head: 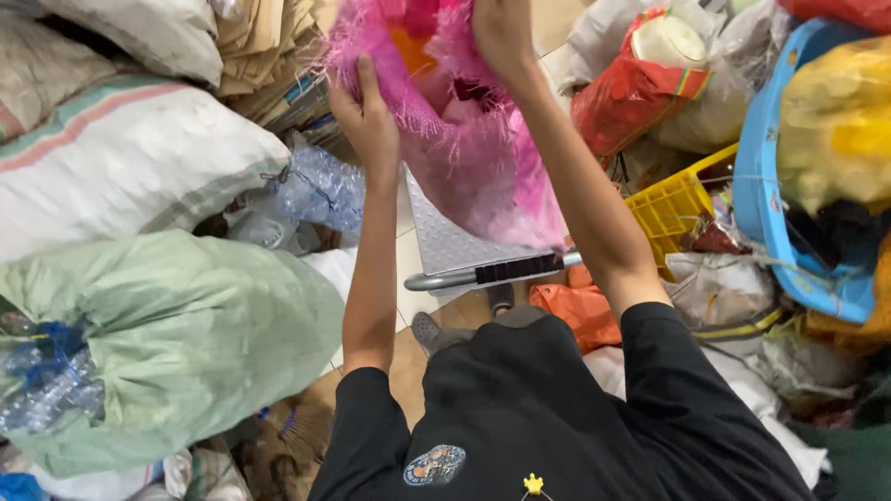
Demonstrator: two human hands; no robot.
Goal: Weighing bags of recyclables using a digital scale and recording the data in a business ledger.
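On the far left I see a green sack (pixel 176 343), then my left hand (pixel 367 121) and right hand (pixel 501 32), apart, each pinching the frayed rim of the pink woven sack (pixel 473 158) held above the metal platform (pixel 445 246). It looks soft, floppy and light, best gripped at the rim. Its contents are hidden, my right fingertips cut off.

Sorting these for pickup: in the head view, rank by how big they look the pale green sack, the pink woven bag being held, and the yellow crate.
1. Pale green sack, though it lies nearer the camera.
2. Pink woven bag, partly cut off at the top.
3. Yellow crate, mostly hidden, so its true size is unsure.
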